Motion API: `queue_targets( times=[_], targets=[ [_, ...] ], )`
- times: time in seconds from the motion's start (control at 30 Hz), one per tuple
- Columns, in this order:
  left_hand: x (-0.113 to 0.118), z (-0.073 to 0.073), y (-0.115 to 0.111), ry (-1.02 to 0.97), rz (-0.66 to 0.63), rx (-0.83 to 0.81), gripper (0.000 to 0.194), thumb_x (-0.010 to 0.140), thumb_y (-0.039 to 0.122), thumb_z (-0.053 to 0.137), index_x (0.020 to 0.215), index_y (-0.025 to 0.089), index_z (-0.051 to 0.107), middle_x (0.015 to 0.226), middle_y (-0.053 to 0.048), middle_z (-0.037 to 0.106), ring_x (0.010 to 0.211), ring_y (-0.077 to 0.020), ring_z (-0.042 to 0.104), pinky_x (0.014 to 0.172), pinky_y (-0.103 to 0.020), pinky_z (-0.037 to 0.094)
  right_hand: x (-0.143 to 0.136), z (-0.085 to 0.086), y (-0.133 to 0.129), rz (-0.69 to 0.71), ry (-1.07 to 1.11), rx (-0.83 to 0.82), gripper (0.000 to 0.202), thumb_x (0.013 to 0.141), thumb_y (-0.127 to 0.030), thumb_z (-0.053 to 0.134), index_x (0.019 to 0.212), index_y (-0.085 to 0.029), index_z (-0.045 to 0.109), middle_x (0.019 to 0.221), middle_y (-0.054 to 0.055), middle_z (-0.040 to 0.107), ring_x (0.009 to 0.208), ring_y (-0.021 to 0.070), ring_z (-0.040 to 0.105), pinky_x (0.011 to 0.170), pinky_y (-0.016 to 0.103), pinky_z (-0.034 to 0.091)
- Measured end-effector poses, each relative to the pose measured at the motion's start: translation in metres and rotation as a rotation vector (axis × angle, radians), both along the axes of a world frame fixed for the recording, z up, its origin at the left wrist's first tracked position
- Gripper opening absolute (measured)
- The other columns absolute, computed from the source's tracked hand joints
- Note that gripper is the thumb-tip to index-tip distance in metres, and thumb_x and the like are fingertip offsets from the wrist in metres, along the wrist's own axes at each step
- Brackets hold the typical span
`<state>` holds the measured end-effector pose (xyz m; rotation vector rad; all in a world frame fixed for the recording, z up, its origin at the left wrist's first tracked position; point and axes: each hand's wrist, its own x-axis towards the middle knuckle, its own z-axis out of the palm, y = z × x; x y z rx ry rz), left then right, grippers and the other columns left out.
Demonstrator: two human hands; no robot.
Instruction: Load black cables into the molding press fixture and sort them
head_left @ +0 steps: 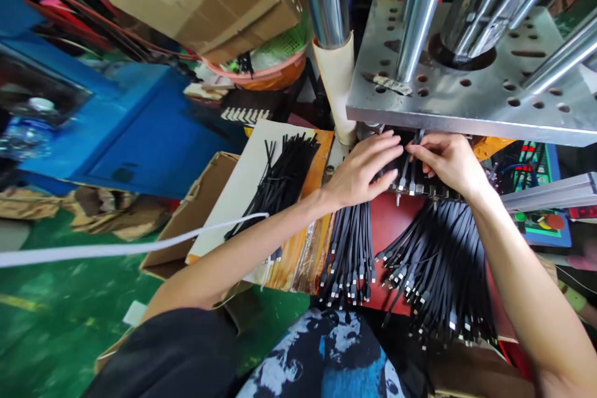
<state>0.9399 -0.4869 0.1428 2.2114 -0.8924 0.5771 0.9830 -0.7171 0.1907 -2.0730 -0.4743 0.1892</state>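
My left hand [361, 168] rests at the left side of a metal mould [420, 188] under the press, its fingers stretched out and slightly spread. Beside it, my right hand [450, 158] pinches a short black cable [403, 175] between thumb and forefinger, over the mould. Some of the cable's length is hidden behind the fingers. Two bundles of black cables with silvery plugs lie in front of the mould: a narrower bundle [352, 249] below my left hand and a wider, fanned-out bundle [443, 267] near my right forearm.
A thick steel press plate [466, 96] with shiny guide columns [329, 0] hangs just above my hands. More black cables [289, 177] lie on a white board [252, 161] at left. A control panel [541, 224] stands at right, and a white cord [130, 252] crosses at left.
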Motion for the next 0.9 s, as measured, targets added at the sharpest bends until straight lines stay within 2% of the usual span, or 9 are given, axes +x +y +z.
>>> queue_targets(
  times=[0.07, 0.13, 0.23, 0.33, 0.47, 0.6, 0.7, 0.77, 0.9],
  targets=[
    [-0.013, -0.002, 0.010, -0.099, -0.192, 0.182, 0.041, 0.103, 0.026, 0.062, 0.143, 0.015, 0.063, 0.155, -0.020, 0.062, 0.155, -0.0319, 0.050, 0.128, -0.056, 0.044, 0.007, -0.006, 0.004, 0.016, -0.019, -0.044, 0.051, 0.091, -0.069, 0.072, 0.080, -0.019, 0.075, 0.054, -0.002, 0.060, 0.043, 0.0111, 0.050, 0.045, 0.025, 0.034],
    [-0.020, -0.002, 0.014, -0.122, -0.260, 0.312, 0.043, 0.102, 0.025, 0.063, 0.144, 0.014, 0.062, 0.155, -0.020, 0.063, 0.153, -0.0323, 0.051, 0.127, -0.058, 0.044, 0.008, -0.010, 0.005, -0.006, -0.058, -0.073, 0.043, 0.094, -0.060, 0.072, 0.080, -0.020, 0.075, 0.053, -0.003, 0.059, 0.039, 0.0104, 0.047, 0.043, 0.026, 0.032],
    [-0.025, 0.001, 0.010, -0.100, -0.188, 0.405, 0.044, 0.103, 0.022, 0.062, 0.146, 0.013, 0.062, 0.156, -0.019, 0.062, 0.152, -0.0309, 0.053, 0.129, -0.057, 0.043, 0.005, -0.014, 0.006, -0.093, -0.103, -0.010, 0.034, 0.092, -0.053, 0.075, 0.090, -0.019, 0.078, 0.065, 0.001, 0.069, 0.042, 0.0110, 0.051, 0.044, 0.026, 0.038],
    [-0.031, 0.004, 0.001, -0.104, -0.084, 0.460, 0.042, 0.104, 0.026, 0.061, 0.144, 0.012, 0.065, 0.157, -0.018, 0.061, 0.152, -0.0322, 0.053, 0.130, -0.056, 0.041, 0.005, -0.018, 0.006, -0.130, -0.060, 0.080, 0.040, 0.087, -0.054, 0.080, 0.104, -0.017, 0.078, 0.079, 0.004, 0.073, 0.047, 0.0119, 0.054, 0.041, 0.026, 0.041],
    [-0.042, 0.008, -0.011, -0.101, -0.029, 0.488, 0.052, 0.104, 0.039, 0.064, 0.149, 0.013, 0.061, 0.157, -0.020, 0.060, 0.152, -0.0355, 0.051, 0.130, -0.059, 0.038, 0.009, -0.021, 0.010, -0.196, -0.083, 0.069, 0.033, 0.087, -0.048, 0.080, 0.099, -0.017, 0.075, 0.081, 0.004, 0.072, 0.047, 0.0131, 0.055, 0.039, 0.026, 0.041],
    [-0.054, 0.012, -0.024, -0.020, 0.091, 0.514, 0.048, 0.106, 0.038, 0.061, 0.147, 0.013, 0.064, 0.157, -0.020, 0.060, 0.153, -0.0349, 0.050, 0.131, -0.059, 0.035, -0.008, -0.016, 0.007, -0.340, -0.235, -0.107, 0.023, 0.093, -0.040, 0.073, 0.100, -0.018, 0.075, 0.075, 0.005, 0.070, 0.055, 0.0180, 0.061, 0.054, 0.032, 0.052],
    [-0.064, 0.018, -0.032, 0.040, 0.137, 0.559, 0.052, 0.107, 0.041, 0.059, 0.150, 0.012, 0.061, 0.164, -0.020, 0.053, 0.158, -0.0364, 0.043, 0.132, -0.060, 0.033, -0.041, -0.011, -0.006, -0.146, -0.448, -0.340, 0.030, 0.101, -0.025, 0.054, 0.119, -0.018, 0.078, 0.100, 0.012, 0.070, 0.083, 0.0235, 0.068, 0.080, 0.039, 0.057],
    [-0.065, 0.024, -0.035, 0.088, 0.137, 0.589, 0.061, 0.106, 0.046, 0.059, 0.155, 0.010, 0.056, 0.169, -0.022, 0.045, 0.161, -0.0378, 0.038, 0.132, -0.062, 0.030, -0.060, -0.010, -0.013, -0.020, -0.524, -0.545, 0.043, 0.103, -0.018, 0.045, 0.133, -0.018, 0.077, 0.108, 0.015, 0.065, 0.091, 0.0261, 0.065, 0.086, 0.041, 0.055],
    [-0.044, 0.038, -0.041, 0.199, 0.172, 0.591, 0.069, 0.110, 0.047, 0.044, 0.163, 0.003, 0.043, 0.172, -0.022, 0.040, 0.163, -0.0351, 0.034, 0.135, -0.063, 0.021, -0.054, -0.010, -0.005, -0.063, -0.532, -0.855, 0.055, 0.104, -0.016, 0.042, 0.154, -0.021, 0.064, 0.111, 0.018, 0.065, 0.093, 0.0302, 0.064, 0.083, 0.042, 0.052]
  ],
)
